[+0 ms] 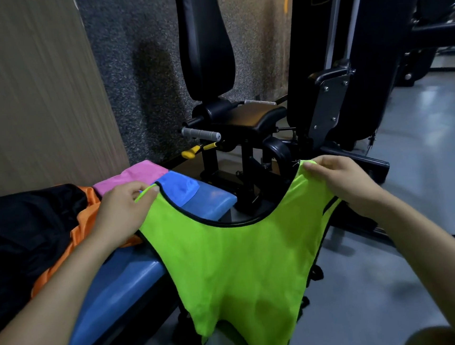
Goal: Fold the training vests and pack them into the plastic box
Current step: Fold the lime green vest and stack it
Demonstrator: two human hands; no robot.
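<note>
Head view: left hand (125,208) and right hand (342,181) each pinch one shoulder strap of the green vest (237,267), hanging btw them. Thin fabric may slip or twist when folded; plastic box not visible, blue bench (136,274) under left hand.

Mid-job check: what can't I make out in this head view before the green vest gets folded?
- Plastic box: not in view.
- Green vest: lower hem runs off the bottom edge; back layer hidden by the front.
- Orange vest: mostly covered by black cloth and left hand.
- Right hand: fingertips tucked behind the strap.
</note>
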